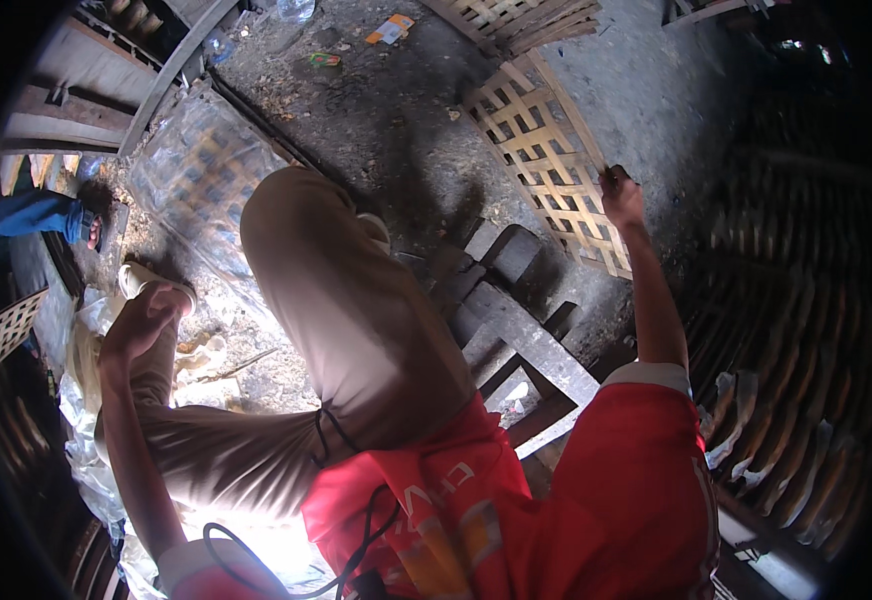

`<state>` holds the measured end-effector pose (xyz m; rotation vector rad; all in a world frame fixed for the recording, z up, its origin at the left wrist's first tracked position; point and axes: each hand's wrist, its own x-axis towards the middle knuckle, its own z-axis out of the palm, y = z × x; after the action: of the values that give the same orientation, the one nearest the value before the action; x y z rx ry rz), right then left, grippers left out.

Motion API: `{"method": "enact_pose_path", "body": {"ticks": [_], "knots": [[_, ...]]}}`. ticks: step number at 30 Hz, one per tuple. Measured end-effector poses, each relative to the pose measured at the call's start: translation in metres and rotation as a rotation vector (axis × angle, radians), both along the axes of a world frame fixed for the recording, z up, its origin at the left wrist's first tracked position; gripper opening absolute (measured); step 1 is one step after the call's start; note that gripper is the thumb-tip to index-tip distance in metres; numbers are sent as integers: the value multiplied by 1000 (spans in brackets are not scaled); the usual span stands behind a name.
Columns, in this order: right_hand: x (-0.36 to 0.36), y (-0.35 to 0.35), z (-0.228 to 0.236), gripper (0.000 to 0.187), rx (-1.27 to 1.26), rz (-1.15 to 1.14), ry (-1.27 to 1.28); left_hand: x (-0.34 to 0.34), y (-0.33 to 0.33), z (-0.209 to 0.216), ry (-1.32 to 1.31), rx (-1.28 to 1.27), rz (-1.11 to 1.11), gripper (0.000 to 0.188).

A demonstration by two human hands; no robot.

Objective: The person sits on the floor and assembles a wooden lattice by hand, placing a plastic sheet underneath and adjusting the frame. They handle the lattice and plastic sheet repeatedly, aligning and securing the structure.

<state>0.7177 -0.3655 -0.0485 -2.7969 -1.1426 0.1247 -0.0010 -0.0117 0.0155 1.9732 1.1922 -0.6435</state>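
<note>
My right hand (624, 200) reaches out to the right, its fingers closed on the long edge strip of a woven bamboo panel (536, 135). The panel is a pale lattice with square gaps, and it lies tilted over the floor. What the fingertips do at the edge is dark and hard to make out. My left hand (146, 318) lies loosely over my left lower leg, just by the pale shoe (136, 280), with nothing visible in it. Its fingers are partly hidden from view.
A low wooden stool (546, 335) stands beside my right leg. Plastic sheeting (196, 170) covers another lattice at left. Another person's blue-clad leg (36, 213) is at far left. Racks of long strips (786, 380) fill the right; more woven panels (516, 20) lie at the top.
</note>
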Motion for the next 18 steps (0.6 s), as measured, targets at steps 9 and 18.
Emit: {"method": "enact_pose_path", "body": {"ticks": [9,18], "knots": [[-18,-6,103,20,64,14,-10,3,7,-5,18,-45,25,46],[3,22,-18,22,11,6,46,-11,3,-10,41,-46,43,46]]}}
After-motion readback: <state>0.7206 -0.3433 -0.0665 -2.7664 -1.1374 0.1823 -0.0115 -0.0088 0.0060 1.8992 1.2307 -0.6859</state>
